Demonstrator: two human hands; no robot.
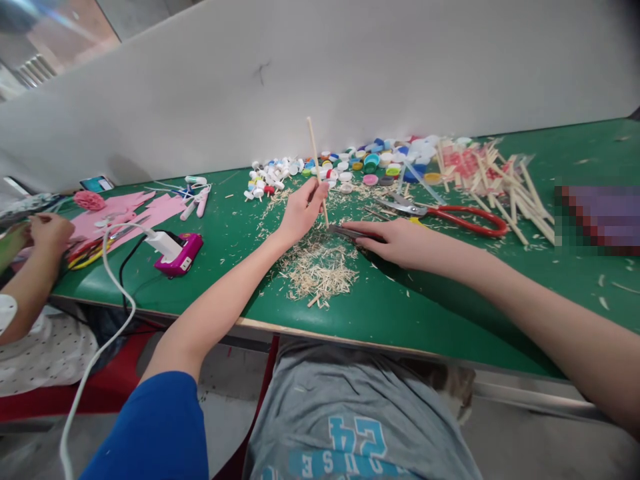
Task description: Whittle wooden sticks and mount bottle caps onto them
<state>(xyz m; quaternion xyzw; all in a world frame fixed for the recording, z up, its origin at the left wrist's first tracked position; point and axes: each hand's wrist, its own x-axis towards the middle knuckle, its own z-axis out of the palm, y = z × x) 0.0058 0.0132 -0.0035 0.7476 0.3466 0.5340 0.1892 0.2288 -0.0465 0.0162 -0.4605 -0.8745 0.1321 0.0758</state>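
Upright in my left hand is a pale wooden chopstick, pinched between thumb and fingers with its lower end pointing down at the table. My right hand is closed around a dark, narrow knife-like tool; its exact kind is partly hidden by my fingers. The tool's tip meets or nearly meets the stick's lower end. Below both hands lies a heap of wood shavings. Just beyond my right hand rest scissors with red handles.
Colourful bottle caps and white capped pieces line the wall. Bundled chopsticks lie at the right. A magenta power adapter with a white cable stands left, near pink paper. Another person's hand is at far left.
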